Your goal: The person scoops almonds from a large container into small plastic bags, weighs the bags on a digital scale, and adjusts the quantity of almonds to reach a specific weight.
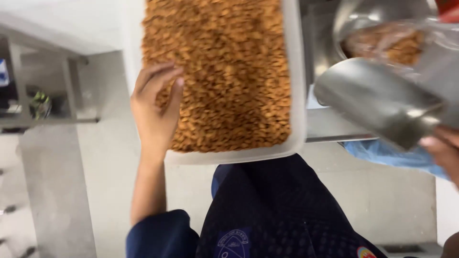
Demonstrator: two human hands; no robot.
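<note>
**Scoop held right of the nut tray, left hand on the tray's near-left corner**

A white rectangular tray point(299, 95) filled with brown nuts point(224, 71), apparently almonds, is seen directly ahead, its long axis running away from the body. The left hand point(155, 107) is laid over the tray's near-left corner, palm down, fingers spread loosely on the nuts at the edge and closed on nothing. The right hand point(442, 148) is only partly in view at the right border; it is wrapped around the handle of a metal scoop point(377, 102), whose body is angled up and to the left, toward the tray's right wall. The scoop lies just beside that wall, apart from it, so the right hand is the nearer to it, the left to the tray. Beyond the scoop, a clear bag of nuts point(392, 43) is seated in a steel bowl point(363, 16). Whether the scoop is loaded cannot be told. Open room is found above the nuts; to the right, space is crowded by bowl and bag. A blue plastic sheet point(387, 155) lies beneath the scoop.
</note>
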